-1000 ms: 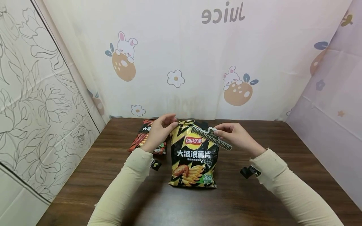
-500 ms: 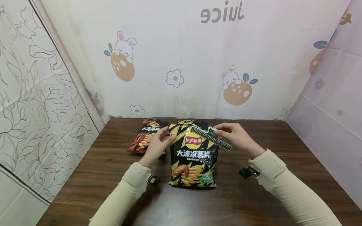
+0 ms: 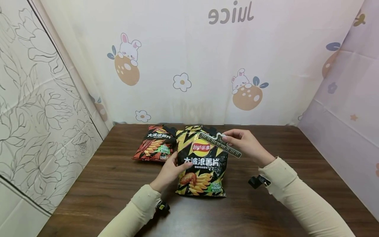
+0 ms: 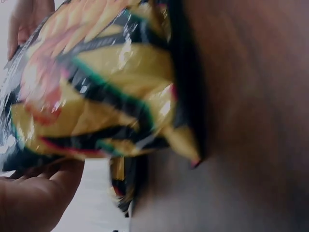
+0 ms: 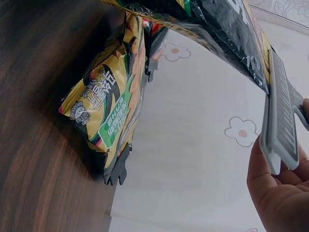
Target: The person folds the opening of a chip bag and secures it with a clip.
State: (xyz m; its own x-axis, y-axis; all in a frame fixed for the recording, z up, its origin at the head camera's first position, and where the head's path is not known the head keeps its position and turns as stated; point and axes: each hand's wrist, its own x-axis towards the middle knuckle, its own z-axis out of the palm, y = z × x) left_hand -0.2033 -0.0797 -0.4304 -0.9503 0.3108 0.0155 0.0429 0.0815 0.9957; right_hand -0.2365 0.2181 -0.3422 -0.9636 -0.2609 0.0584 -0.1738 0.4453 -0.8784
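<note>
In the head view, a black-and-yellow chip bag (image 3: 204, 169) stands at the middle of the table, its front toward me. My left hand (image 3: 170, 171) grips its left side, thumb on the front and fingers behind the edge. In the left wrist view that hand (image 4: 38, 198) lies against the bag's side. My right hand (image 3: 247, 144) pinches a bag clip (image 3: 219, 144) with a piano-key pattern, slanting across the bag's top right corner. In the right wrist view the clip's bars (image 5: 281, 116) lie along the bag's edge, and part of the clip extends past it.
A red-and-black chip bag (image 3: 155, 144) lies behind on the left. In the right wrist view another yellow-and-black bag (image 5: 106, 101) rests on the wooden table (image 5: 34, 145), with a dark notched piece (image 5: 118, 169) at its end. A printed curtain (image 3: 189, 49) hangs along the table's back edge.
My left hand has left the bag's top left corner and slid down along its left side, uncovering the red bag. The right hand and the clip have stayed nearly still.
</note>
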